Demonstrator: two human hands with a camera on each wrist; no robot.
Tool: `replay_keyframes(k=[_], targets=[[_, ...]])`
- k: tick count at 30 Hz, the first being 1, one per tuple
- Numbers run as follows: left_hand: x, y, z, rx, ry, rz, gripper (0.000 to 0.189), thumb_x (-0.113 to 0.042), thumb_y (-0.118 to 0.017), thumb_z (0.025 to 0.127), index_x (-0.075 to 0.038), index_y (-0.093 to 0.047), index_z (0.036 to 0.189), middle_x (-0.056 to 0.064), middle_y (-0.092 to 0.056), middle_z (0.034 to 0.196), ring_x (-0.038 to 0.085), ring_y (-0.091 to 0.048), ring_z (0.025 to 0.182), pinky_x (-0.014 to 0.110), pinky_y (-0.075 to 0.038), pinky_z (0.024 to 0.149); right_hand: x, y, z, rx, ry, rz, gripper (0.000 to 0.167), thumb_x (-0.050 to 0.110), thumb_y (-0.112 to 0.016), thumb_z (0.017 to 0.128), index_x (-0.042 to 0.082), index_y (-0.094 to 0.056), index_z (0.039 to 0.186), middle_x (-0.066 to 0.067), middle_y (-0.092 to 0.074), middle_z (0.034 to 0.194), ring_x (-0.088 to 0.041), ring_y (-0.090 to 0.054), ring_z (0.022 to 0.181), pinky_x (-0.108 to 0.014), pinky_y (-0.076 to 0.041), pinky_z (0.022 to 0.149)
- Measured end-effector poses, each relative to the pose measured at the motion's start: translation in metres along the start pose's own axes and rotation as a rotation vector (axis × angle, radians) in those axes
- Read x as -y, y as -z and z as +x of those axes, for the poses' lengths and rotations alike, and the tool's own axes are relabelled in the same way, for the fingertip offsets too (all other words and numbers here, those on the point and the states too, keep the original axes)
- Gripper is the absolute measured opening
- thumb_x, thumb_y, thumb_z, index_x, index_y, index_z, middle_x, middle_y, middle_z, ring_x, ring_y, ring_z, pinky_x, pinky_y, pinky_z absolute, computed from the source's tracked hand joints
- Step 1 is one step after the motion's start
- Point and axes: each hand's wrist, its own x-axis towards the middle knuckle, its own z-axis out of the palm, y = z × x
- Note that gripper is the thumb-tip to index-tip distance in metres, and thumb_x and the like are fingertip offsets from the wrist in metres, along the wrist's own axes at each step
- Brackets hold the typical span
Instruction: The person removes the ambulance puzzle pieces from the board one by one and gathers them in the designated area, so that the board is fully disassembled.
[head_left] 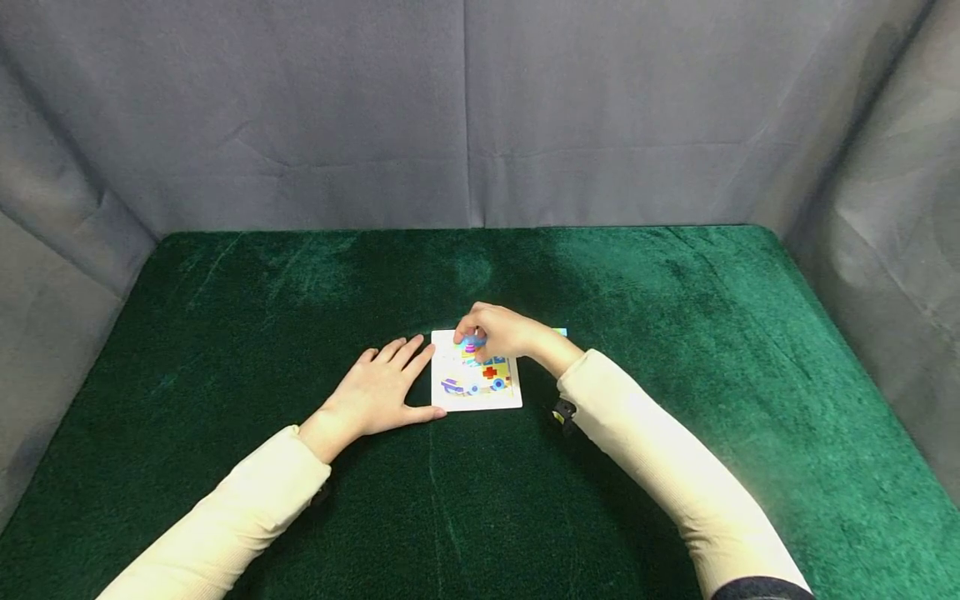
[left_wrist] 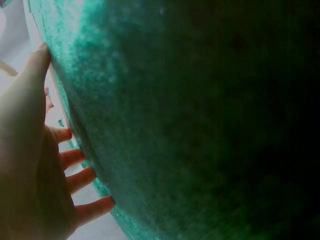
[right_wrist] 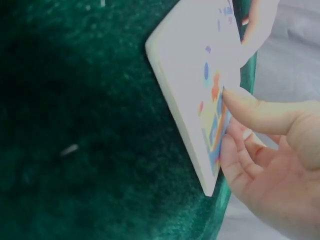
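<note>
A white puzzle board (head_left: 476,403) with a colourful ambulance picture lies on the green cloth. My right hand (head_left: 501,332) reaches over its upper part, thumb and fingers pinching a blue puzzle piece (head_left: 470,342) with purple on it. In the right wrist view, the thumb and curled fingers of this hand (right_wrist: 272,145) come down at the printed part of the board (right_wrist: 182,95). At the board's left edge, my left hand (head_left: 380,387) lies palm down with its fingers spread, thumb at the lower left corner. The left wrist view shows that hand (left_wrist: 37,150) along the cloth.
Behind the right wrist, a small light-blue and yellow piece (head_left: 561,332) peeks out, mostly hidden. Green velvety cloth (head_left: 300,283) covers the table. Grey curtains (head_left: 315,117) hang behind it and at both sides.
</note>
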Motion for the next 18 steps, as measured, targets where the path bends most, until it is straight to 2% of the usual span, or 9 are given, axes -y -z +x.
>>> replay_keyframes(k=[7,13,18], targets=[[-0.0007,0.0001,0.0,0.016,0.009,-0.006,0.092,-0.074,-0.046,0.083,-0.014,-0.028,0.151,0.011,-0.029,0.157,0.032,-0.031,0.143,0.055,-0.032,0.11,-0.0031,-0.002,0.0019,-0.008,-0.024,0.056,0.031,-0.001,-0.068,0.083,0.007,-0.066,0.113,-0.012,-0.056,0.113,-0.024,-0.05,0.105,-0.035,-0.043,0.093],[-0.0005,-0.0005,0.0,0.001,0.006,0.001,0.092,-0.073,-0.047,0.083,-0.014,-0.029,0.151,0.011,-0.03,0.157,0.032,-0.032,0.142,0.055,-0.033,0.109,-0.0034,-0.0039,0.0012,-0.047,-0.023,0.082,0.031,-0.002,-0.07,0.08,0.009,-0.066,0.109,-0.011,-0.057,0.112,-0.025,-0.052,0.103,-0.035,-0.044,0.091],[-0.0003,-0.0011,0.0007,0.011,0.013,-0.006,0.092,-0.074,-0.046,0.083,-0.014,-0.028,0.151,0.01,-0.03,0.157,0.032,-0.031,0.143,0.055,-0.032,0.11,-0.0067,-0.0061,-0.0017,-0.098,0.008,0.067,0.039,0.002,-0.071,0.081,0.007,-0.062,0.119,-0.013,-0.06,0.112,-0.024,-0.055,0.099,-0.033,-0.045,0.087]])
